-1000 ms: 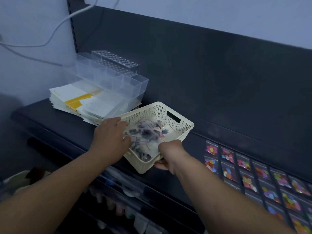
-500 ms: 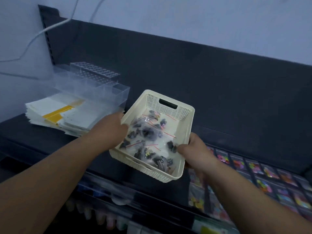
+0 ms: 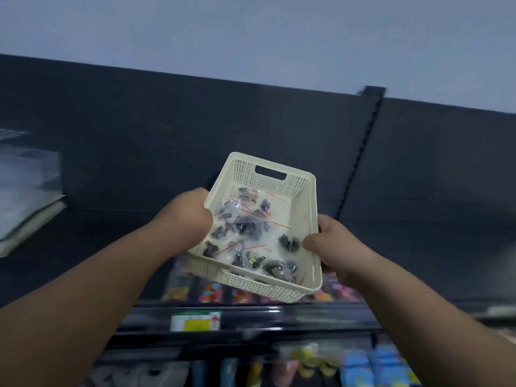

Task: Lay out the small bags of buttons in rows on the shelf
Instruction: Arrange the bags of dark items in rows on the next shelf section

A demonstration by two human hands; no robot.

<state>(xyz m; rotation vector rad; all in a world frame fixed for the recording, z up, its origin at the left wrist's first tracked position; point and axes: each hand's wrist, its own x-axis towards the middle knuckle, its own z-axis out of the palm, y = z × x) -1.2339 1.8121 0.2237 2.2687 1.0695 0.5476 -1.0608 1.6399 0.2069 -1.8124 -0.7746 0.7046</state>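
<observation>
Head view shows the cream basket (image 3: 304, 191) carried rightward from the left end of the shelf (image 3: 111, 247), where it was a second ago, and now held in the air above the coloured bags (image 3: 212, 291) already laid in rows. The left grip (image 3: 187, 216) curls round its left rim and the right grip (image 3: 332, 247) clamps the right rim, thumb hooked inside. The small bags of buttons (image 3: 248, 227) lie loose in the basket, none laid out, so setting it down near the rows likely comes next.
</observation>
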